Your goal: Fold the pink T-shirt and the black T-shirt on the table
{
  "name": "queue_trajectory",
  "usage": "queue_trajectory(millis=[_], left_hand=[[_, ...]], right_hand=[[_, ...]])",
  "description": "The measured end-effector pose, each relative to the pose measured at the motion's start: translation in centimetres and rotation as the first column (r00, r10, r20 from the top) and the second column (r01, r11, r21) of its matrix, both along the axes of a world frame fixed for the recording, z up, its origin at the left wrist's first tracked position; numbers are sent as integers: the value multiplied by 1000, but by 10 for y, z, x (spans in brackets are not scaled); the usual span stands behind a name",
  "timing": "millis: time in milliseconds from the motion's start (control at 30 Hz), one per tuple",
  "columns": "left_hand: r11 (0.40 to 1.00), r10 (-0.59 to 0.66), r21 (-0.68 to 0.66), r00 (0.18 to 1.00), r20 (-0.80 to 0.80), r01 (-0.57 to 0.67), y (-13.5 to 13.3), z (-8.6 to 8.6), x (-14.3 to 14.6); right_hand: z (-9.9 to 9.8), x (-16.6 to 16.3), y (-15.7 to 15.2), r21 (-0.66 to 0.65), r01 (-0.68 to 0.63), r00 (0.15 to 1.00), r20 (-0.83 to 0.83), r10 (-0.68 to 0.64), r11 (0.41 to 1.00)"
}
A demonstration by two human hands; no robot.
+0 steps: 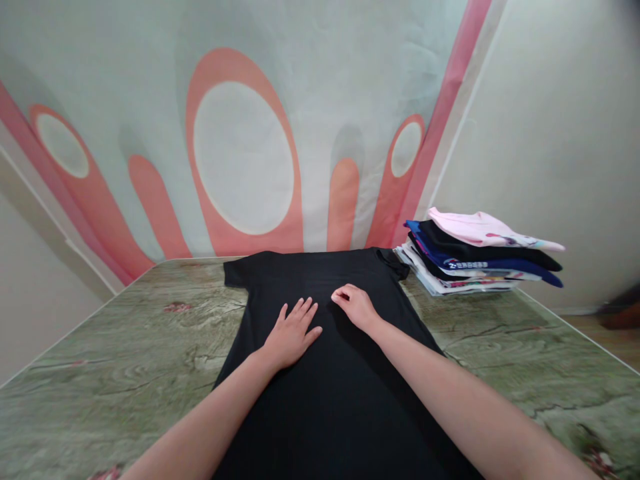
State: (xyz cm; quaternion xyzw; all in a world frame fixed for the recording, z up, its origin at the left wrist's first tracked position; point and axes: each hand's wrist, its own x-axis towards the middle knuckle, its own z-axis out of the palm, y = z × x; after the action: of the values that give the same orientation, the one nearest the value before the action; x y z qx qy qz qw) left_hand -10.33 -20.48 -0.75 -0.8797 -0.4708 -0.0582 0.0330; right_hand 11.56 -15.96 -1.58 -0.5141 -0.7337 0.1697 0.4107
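Note:
A black T-shirt lies spread flat down the middle of a green patterned table, its sleeves at the far end. My left hand rests palm down on the shirt with fingers stretched out and slightly apart. My right hand lies just to its right on the shirt, fingers curled under, pressing or pinching the cloth; whether it grips a fold is hidden.
A stack of folded clothes, pink on top with black, blue and white below, sits at the table's far right corner. A white and pink patterned wall rises behind the table. A plain wall stands to the right.

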Motion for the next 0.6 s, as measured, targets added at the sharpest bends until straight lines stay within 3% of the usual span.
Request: queue_trajectory(millis=[467, 600], left_hand=[[1000, -14, -14, 1000, 19, 15, 0, 0, -1], [1000, -18, -10, 1000, 18, 18, 0, -1, -2]], right_hand=[[1, -2, -1, -33, -75, 993, 89, 77, 997], [29, 2, 39, -155, -62, 965, 243, 99, 986]])
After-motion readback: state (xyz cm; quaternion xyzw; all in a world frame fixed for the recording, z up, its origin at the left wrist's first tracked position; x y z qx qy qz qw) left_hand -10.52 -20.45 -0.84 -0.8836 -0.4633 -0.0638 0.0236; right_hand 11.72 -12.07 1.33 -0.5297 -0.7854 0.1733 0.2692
